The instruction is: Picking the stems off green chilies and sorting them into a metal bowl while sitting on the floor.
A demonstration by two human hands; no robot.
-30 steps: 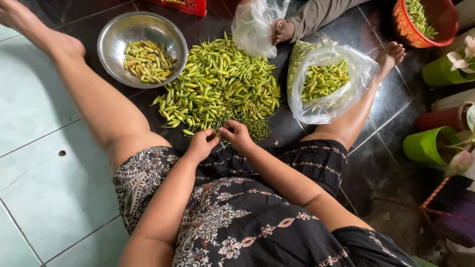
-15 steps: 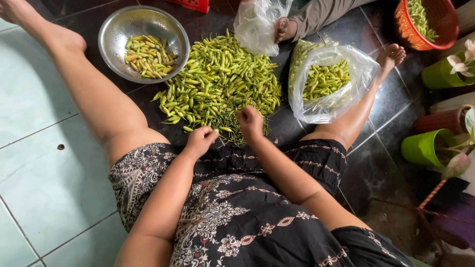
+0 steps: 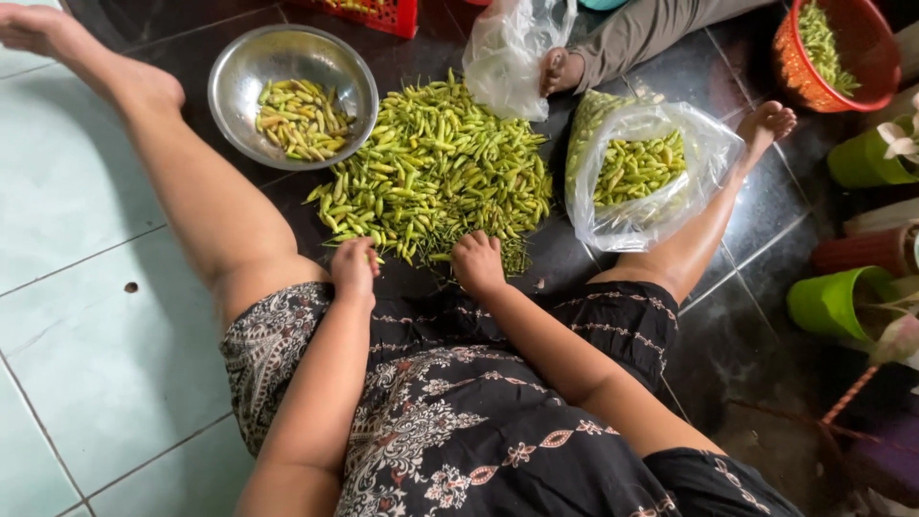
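Observation:
I sit on the floor with my legs spread around a pile of small green chillies (image 3: 436,168). My left hand (image 3: 354,270) rests curled at the pile's near left edge, fingers closed; what it holds is hidden. At the near edge of the heap my right hand (image 3: 477,263) lies palm down with bent fingers on the chillies and loose stems. A steel bowl (image 3: 235,72) with some yellowish chillies stands at the far left. To the right, a clear plastic bag (image 3: 637,177) of chillies leans against my right leg.
Another person's foot and trouser leg (image 3: 613,48) lie beyond the pile beside a second plastic bag (image 3: 512,53). An orange basket (image 3: 833,53) of chillies and green pots (image 3: 833,302) stand at the right. A red crate (image 3: 369,11) sits at the top. Pale tiles cover the left.
My right hand moved from beside the left hand out onto the pile's near edge. The left hand stayed near the same spot, curled. The view shifted slightly.

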